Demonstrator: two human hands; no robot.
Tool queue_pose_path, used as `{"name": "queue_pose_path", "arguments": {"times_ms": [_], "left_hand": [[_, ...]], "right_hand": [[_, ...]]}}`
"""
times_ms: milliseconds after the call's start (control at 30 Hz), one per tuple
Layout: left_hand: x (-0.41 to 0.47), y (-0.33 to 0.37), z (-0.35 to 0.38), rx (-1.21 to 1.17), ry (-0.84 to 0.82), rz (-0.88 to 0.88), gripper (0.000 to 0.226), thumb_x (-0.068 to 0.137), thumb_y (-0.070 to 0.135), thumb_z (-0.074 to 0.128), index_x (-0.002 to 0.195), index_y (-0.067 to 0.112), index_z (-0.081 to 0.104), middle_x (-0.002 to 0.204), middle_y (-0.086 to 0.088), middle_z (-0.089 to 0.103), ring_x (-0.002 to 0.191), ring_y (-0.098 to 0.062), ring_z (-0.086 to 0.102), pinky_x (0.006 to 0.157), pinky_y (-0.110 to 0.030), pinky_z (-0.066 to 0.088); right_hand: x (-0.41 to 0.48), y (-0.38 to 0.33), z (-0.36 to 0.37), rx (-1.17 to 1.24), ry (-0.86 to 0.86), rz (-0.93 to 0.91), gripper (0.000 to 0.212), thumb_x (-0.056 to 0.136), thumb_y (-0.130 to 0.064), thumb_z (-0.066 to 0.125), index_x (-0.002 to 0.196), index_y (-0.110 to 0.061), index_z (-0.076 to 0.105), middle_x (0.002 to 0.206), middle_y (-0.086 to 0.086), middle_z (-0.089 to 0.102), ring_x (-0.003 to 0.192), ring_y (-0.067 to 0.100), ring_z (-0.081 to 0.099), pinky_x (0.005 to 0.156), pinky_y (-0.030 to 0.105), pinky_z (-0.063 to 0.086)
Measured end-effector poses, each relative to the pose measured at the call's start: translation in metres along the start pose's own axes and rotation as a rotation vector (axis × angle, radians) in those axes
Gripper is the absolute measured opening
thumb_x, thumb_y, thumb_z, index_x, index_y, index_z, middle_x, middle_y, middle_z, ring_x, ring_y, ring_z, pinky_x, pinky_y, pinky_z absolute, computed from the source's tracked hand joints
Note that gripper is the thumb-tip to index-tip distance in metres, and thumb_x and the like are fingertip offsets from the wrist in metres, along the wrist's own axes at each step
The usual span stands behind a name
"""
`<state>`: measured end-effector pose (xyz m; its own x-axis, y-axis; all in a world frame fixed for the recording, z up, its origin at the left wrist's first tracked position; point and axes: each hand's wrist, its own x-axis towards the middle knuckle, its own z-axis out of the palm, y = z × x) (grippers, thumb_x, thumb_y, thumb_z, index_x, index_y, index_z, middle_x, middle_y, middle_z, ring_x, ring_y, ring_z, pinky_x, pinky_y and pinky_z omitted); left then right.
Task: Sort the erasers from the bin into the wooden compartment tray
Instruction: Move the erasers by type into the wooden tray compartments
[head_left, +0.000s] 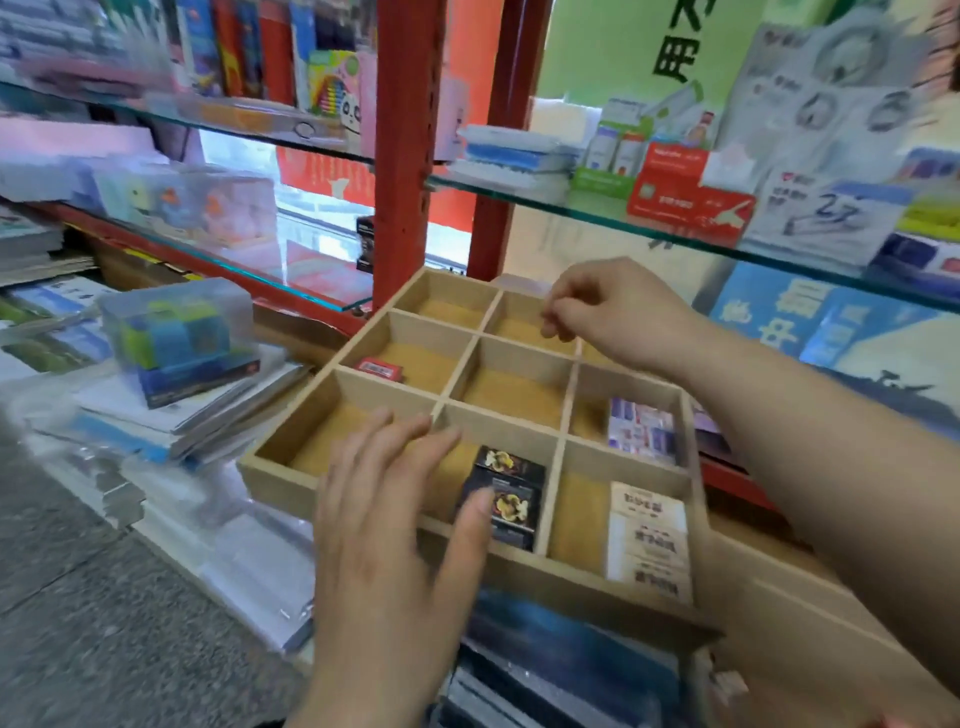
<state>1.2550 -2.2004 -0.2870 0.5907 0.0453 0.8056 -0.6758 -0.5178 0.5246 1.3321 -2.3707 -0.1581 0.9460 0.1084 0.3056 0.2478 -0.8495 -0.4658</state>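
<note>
L hand (395, 519) sits closest, low centre of the head view. Fingers are straight and spread, palm down, gripping nothing. It hovers over the near-left corner of the wooden tray (275, 486). Thumb tip overlaps the black erasers (511, 488), but w/ the motion blur I can't tell if it touches them.

Tray is a 3x3 grid, turned a bit so one corner points away.
- Near row: left compartmt is partly under the L hand. Middle holds the black erasers, stacked, w/ orange-yellow art on the wrappers. Right holds beige-labelled erasers (647, 540) lying flat against the right wall.
- Mid row: left has one red eraser (382, 369) at its near-left corner. Centre shows only bare wood. Right has purple-and-white packs (641, 431).
- Far row: left shows bare wood. Middle lies under the R hand (597, 306), and the right one is mostly hidden by that wrist.

R hand reaches in from the right, above the far-middle compartmt. Fingers are curled in and the tips bunched against the thumb. Can't tell if anything small is pinched there.

Tray rests on a dark book (571, 660). Left of it, a clear plastic box (176, 332) w/ blue and green contents sits on a stack of booklets (208, 410). Behind are a red post (405, 156) and glass shelves (675, 223) of stationery.
</note>
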Motion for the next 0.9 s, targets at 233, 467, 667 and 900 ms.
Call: {"name": "queue_pose_path", "arguments": {"times_ms": [233, 467, 667, 900], "left_hand": [[-0.048, 0.093, 0.084, -0.311, -0.427, 0.243, 0.026, 0.095, 0.047, 0.028, 0.093, 0.037, 0.053, 0.092, 0.023, 0.063, 0.093, 0.008, 0.055, 0.08, -0.012, 0.049], [-0.124, 0.124, 0.166, -0.414, -0.649, 0.269, 0.015, 0.081, 0.036, 0.052, 0.091, 0.033, 0.062, 0.099, 0.017, 0.063, 0.096, 0.002, 0.058, 0.084, -0.014, 0.046], [-0.172, 0.076, 0.218, -0.092, -0.825, 0.134, 0.04, 0.075, 0.043, 0.043, 0.111, 0.027, 0.048, 0.117, 0.001, 0.055, 0.107, -0.016, 0.046, 0.082, -0.029, 0.05], [-0.183, 0.065, 0.237, 0.04, -0.752, 0.174, 0.043, 0.075, 0.036, 0.045, 0.097, 0.008, 0.07, 0.105, -0.011, 0.068, 0.113, -0.022, 0.046, 0.092, -0.035, 0.037]], "right_hand": [[-0.122, 0.089, -0.073, -0.075, -0.064, 0.259, 0.021, 0.086, -0.009, 0.054, 0.067, -0.017, 0.06, 0.067, 0.001, 0.063, 0.059, 0.006, 0.054, 0.061, 0.015, 0.041], [-0.217, 0.209, -0.055, 0.094, -0.186, 0.581, 0.027, 0.085, -0.007, 0.057, 0.063, -0.024, 0.056, 0.064, -0.007, 0.06, 0.05, -0.003, 0.052, 0.054, 0.006, 0.04], [-0.24, 0.301, 0.009, 0.161, -0.459, 0.804, 0.026, 0.089, -0.018, 0.054, 0.112, -0.008, 0.06, 0.085, -0.009, 0.057, 0.066, -0.004, 0.044, 0.054, 0.003, 0.037], [-0.238, 0.378, 0.084, -0.018, -0.725, 0.834, 0.048, 0.09, -0.02, 0.052, 0.135, -0.008, 0.039, 0.136, 0.008, 0.047, 0.123, 0.024, 0.047, 0.085, 0.024, 0.037]]}}
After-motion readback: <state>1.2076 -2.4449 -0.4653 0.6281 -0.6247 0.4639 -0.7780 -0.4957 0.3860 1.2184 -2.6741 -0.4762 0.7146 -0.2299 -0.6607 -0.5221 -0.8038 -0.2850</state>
